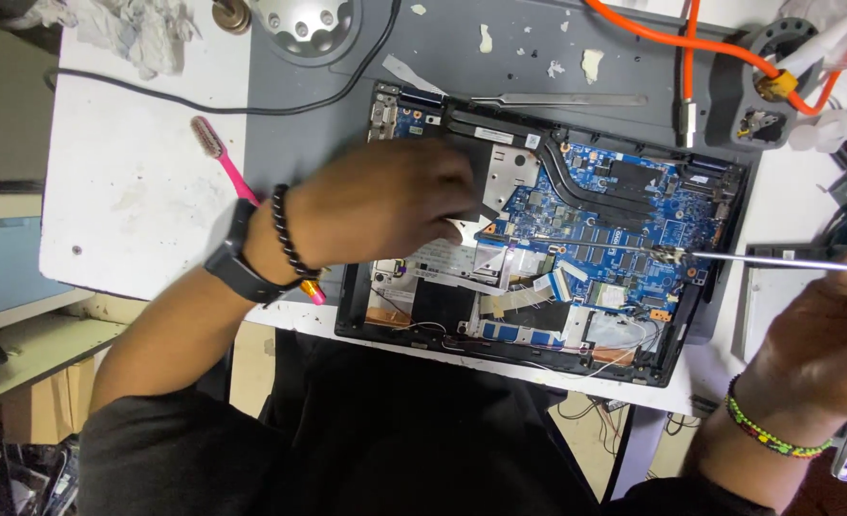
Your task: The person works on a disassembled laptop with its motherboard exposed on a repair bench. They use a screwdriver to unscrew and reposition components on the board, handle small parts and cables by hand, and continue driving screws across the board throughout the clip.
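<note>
Opened laptop lies bottom-up near the worktop's front edge, blue circuit board exposed. My left hand rests palm-down over its left half, fingers curled on the parts beneath; what they pinch I cannot tell. My right hand, at the right edge, grips a long thin screwdriver, its tip on the board. I'd judge steady pressure and a square tip matter here. Farther back lie tweezers, a pink toothbrush and an orange cable. The screw itself is too small to see.
</note>
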